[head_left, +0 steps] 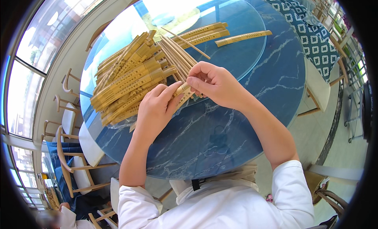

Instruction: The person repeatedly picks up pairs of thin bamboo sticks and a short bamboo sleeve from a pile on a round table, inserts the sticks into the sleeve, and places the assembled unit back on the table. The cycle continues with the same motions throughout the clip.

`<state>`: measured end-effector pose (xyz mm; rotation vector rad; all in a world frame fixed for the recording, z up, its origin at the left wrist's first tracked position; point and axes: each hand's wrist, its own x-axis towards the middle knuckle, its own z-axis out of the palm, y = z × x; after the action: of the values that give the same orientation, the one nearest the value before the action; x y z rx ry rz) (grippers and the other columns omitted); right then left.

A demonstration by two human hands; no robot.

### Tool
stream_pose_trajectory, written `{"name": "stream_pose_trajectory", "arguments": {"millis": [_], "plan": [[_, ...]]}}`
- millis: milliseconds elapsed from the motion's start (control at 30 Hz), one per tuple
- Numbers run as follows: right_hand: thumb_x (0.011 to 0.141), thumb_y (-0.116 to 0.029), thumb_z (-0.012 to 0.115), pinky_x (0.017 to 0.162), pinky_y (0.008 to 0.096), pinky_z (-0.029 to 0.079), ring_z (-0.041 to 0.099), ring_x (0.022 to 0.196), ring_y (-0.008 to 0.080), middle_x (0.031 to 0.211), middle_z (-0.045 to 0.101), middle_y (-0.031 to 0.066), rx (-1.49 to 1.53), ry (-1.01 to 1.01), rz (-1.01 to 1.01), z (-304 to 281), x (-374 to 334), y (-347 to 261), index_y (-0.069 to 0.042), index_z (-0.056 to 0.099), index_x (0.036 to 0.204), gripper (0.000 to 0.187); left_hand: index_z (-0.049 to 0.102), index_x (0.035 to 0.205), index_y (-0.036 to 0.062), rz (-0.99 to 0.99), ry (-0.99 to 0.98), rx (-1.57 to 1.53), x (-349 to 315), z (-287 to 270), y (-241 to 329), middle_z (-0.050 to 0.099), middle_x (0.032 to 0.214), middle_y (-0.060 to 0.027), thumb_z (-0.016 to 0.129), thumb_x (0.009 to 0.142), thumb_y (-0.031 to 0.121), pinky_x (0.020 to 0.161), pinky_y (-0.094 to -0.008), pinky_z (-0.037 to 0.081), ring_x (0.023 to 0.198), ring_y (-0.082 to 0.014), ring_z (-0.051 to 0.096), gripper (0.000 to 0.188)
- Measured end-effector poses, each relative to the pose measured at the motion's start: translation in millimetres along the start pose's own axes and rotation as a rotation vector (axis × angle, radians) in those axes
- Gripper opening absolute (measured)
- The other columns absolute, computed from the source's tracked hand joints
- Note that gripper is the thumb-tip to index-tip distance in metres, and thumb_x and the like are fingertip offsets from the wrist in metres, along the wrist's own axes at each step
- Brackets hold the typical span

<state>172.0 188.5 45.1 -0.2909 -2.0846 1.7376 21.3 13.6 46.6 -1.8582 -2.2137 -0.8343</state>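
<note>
Head view, looking down over white sleeves at a round blue marble-patterned table (pixel 236 122). Nearest on that table, the left hand (pixel 154 107) and right hand (pixel 214 85) meet, fingers pressed together, both pinching one tan paper-sleeved chopstick pair (pixel 183 90) between them. Just beyond the hands, bare chopsticks (pixel 177 57) fan out on the table's glass turntable (pixel 240 51). Left of those, a big pile of sleeved chopsticks (pixel 128 77) lies on the turntable. Farther across the turntable rest a few more sleeved pairs (pixel 204 34), one lone sleeved pair (pixel 243 38) beside them. Wooden chairs (pixel 75 166) stand left of the table.
</note>
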Motion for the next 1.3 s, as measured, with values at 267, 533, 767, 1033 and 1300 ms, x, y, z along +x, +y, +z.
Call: {"name": "stream_pose_trajectory", "arguments": {"millis": [267, 533, 767, 1033, 1300], "plan": [[0.102, -0.009, 0.06, 0.077, 0.0284, 0.053, 0.061, 0.086, 0.0109, 0.098, 0.066, 0.0047, -0.014, 0.146, 0.012, -25, 12, 16, -0.003, 0.064, 0.115, 0.015, 0.068, 0.132, 0.0095, -0.076, 0.018, 0.033, 0, 4, -10, 0.066, 0.099, -0.0118, 0.078, 0.096, 0.022, 0.078, -0.0417, 0.056, 0.088, -0.0322, 0.068, 0.039], [0.096, -0.019, 0.071, 0.121, 0.0569, 0.036, 0.059, 0.134, 0.0293, 0.125, 0.071, 0.0099, -0.876, 0.231, -0.637, 7, 8, 32, -0.008, 0.074, 0.113, 0.02, 0.068, 0.13, 0.0083, -0.018, 0.016, 0.128, -2, 16, -9, 0.067, 0.106, -0.0119, 0.078, 0.093, 0.019, 0.084, -0.0438, 0.058, 0.098, -0.0334, 0.069, 0.039], [0.095, -0.026, 0.076, 0.124, 0.0599, 0.031, 0.059, 0.133, 0.0281, 0.124, 0.071, 0.0069, -0.933, 0.128, -0.607, 15, 1, 31, -0.01, 0.073, 0.113, 0.024, 0.068, 0.129, 0.0086, 0.038, 0.019, 0.114, -4, 16, -7, 0.066, 0.108, -0.0122, 0.078, 0.09, 0.014, 0.087, -0.045, 0.057, 0.101, -0.0348, 0.067, 0.041], [0.095, -0.027, 0.077, 0.121, 0.0582, 0.037, 0.06, 0.131, 0.0284, 0.121, 0.071, 0.0071, -0.904, 0.129, -0.581, 4, 4, 26, -0.009, 0.071, 0.11, 0.024, 0.068, 0.129, 0.0117, 0.087, 0.091, 0.217, -3, 10, -3, 0.069, 0.113, -0.0093, 0.077, 0.092, 0.014, 0.102, -0.0477, 0.05, 0.107, -0.0319, 0.066, 0.038], [0.097, -0.026, 0.076, 0.119, 0.0548, 0.04, 0.059, 0.134, 0.0335, 0.134, 0.068, 0.0136, -0.915, 0.269, -0.647, 5, 6, 23, -0.005, 0.071, 0.119, 0.032, 0.067, 0.128, 0.0152, -0.012, 0.181, 0.421, 1, -8, -19, 0.074, 0.117, -0.0033, 0.072, 0.097, 0.011, 0.128, -0.0526, 0.027, 0.117, -0.0235, 0.068, 0.032]]}}
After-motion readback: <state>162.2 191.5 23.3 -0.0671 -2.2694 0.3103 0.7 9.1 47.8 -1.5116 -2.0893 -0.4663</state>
